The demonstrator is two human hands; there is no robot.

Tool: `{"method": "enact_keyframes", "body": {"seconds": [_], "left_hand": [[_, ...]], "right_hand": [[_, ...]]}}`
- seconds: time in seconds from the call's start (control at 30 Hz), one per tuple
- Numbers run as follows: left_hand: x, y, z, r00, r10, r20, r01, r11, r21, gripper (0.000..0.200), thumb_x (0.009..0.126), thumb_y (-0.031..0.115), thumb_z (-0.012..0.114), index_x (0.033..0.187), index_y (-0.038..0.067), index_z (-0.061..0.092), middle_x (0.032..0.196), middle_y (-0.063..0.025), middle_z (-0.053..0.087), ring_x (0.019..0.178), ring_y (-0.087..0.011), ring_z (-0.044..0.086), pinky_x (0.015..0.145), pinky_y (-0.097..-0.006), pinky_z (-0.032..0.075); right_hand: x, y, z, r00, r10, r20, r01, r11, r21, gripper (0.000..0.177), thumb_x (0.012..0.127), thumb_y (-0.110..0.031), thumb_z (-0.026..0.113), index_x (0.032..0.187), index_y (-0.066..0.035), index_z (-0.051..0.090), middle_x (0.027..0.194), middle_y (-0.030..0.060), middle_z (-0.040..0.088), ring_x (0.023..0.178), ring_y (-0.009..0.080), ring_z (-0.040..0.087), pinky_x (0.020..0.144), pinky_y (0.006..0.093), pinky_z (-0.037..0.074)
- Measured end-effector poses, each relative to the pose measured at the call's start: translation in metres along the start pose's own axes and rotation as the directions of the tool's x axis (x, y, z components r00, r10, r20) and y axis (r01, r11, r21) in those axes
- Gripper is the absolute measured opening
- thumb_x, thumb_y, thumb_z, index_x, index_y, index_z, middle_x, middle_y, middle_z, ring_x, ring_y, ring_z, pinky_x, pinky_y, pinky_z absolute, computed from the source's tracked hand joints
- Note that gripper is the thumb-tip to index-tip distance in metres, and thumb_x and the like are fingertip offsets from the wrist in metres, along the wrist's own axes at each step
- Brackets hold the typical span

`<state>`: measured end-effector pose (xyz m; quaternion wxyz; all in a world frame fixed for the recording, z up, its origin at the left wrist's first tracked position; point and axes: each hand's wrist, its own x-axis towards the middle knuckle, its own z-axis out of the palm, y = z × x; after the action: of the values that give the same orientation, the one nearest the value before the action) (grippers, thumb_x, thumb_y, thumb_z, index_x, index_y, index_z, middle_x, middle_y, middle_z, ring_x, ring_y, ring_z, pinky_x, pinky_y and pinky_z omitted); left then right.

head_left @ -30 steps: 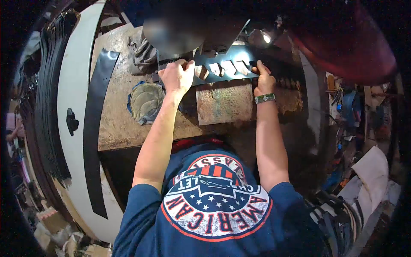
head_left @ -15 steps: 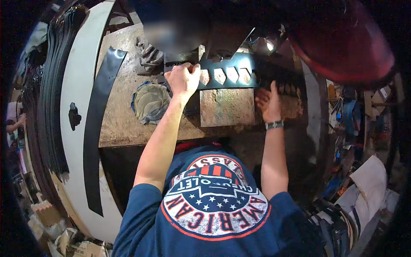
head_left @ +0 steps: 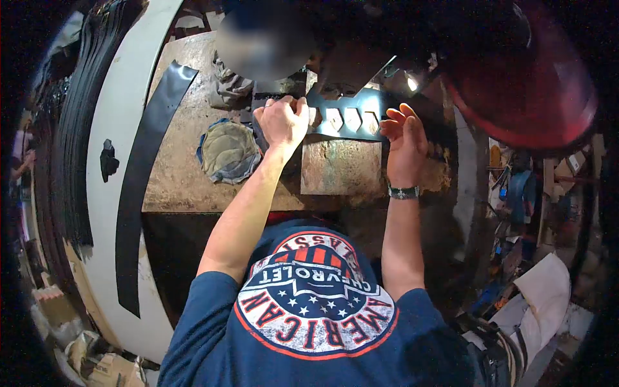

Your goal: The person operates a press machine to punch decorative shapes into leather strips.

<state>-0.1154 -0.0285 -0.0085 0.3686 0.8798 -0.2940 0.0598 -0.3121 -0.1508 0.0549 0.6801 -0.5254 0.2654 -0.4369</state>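
One board (head_left: 342, 169) lay on the desk (head_left: 177, 161) | right hand (head_left: 406, 145) half open, gripping nothing visible, near right end of one black strip (head_left: 351, 103) | left hand (head_left: 282, 121) closed at left end, grip hidden | strip ran left-right beyond board, four cutouts (head_left: 353, 120) visible

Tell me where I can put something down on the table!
The bare wood between the long black strip and the round cloth bundle looks free, down to the near edge. It's crowded around the left hand, right hand and black piece with holes.
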Motion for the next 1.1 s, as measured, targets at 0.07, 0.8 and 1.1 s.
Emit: {"method": "enact_keyframes", "body": {"seconds": [0.07, 0.8, 1.1], "left_hand": [[0.0, 0.001, -0.001, 1.0, -0.002, -0.001, 0.002, 0.999, -0.045, 0.032, 0.084, 0.037, 0.065, 0.069, 0.008, 0.067, 0.072, -0.0091, 0.068, 0.079, -0.0295, 0.062, 0.078, -0.0424, 0.039], [-0.001, -0.004, 0.0, 0.997, 0.028, -0.07, -0.031, 0.999, -0.043, 0.027, 0.081, 0.035, 0.067, 0.071, 0.01, 0.069, 0.067, -0.0075, 0.066, 0.076, -0.0283, 0.062, 0.075, -0.042, 0.038], [0.001, 0.001, -0.007, 1.0, 0.01, 0.003, -0.01, 0.999, -0.039, 0.027, 0.081, 0.035, 0.067, 0.075, 0.009, 0.07, 0.067, -0.0091, 0.065, 0.079, -0.0292, 0.062, 0.076, -0.042, 0.037]], "right_hand": [[0.005, 0.001, -0.001, 0.998, -0.035, 0.045, 0.032, 0.997, 0.063, 0.037, 0.1, -0.032, 0.052, 0.124, -0.003, 0.056, 0.111, 0.0134, 0.066, 0.085, 0.0191, 0.065, 0.075, 0.0308, 0.052], [0.058, 0.023, -0.001, 0.981, 0.146, -0.132, -0.101, 0.949, 0.299, 0.04, 0.096, -0.046, 0.055, 0.08, -0.009, 0.053, 0.065, 0.0019, 0.053, 0.054, 0.0128, 0.05, 0.047, 0.0245, 0.039], [0.013, -0.006, 0.019, 0.923, 0.224, -0.313, -0.189, 0.972, 0.139, 0.052, 0.094, -0.056, 0.051, 0.072, -0.009, 0.056, 0.055, 0.0038, 0.054, 0.043, 0.0123, 0.047, 0.038, 0.0251, 0.031]]}}
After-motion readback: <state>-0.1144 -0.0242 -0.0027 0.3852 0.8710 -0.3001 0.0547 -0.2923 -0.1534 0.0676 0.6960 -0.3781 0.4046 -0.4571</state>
